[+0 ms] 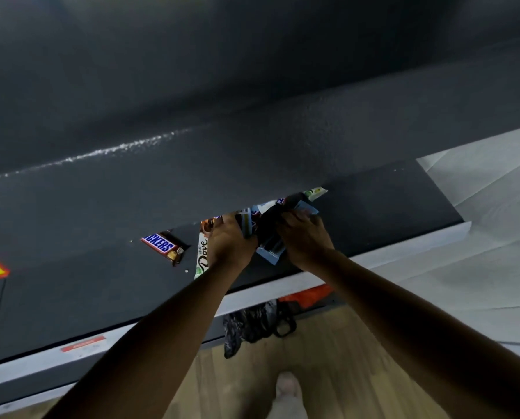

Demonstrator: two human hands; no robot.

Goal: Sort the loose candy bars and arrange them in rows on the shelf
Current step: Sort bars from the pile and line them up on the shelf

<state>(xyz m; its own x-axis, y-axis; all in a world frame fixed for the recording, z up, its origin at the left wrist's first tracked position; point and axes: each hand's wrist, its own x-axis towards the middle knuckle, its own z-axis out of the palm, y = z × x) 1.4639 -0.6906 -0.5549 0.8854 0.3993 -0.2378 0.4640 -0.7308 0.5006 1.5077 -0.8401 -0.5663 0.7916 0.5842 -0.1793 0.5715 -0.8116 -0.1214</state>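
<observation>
From my remote seat I watched both hands reach onto the dark shelf [373,213], close together near the middle of its length. The left hand [230,240] and right hand [305,237] had their fingers curled round a bundle of candy bars [269,237] held between them, a pale blue wrapper sticking out toward the front edge. I could not read any writing on the bundle. A Snickers bar [162,245], showing the letters "KERS", lay flat on the shelf to the left, apart from the hands. A white bar marked "Dove" [202,255] lay just beside the left wrist. A green-and-white wrapper [314,193] poked out behind the bundle. A red label [83,343] on the front edge was too blurred to read.
</observation>
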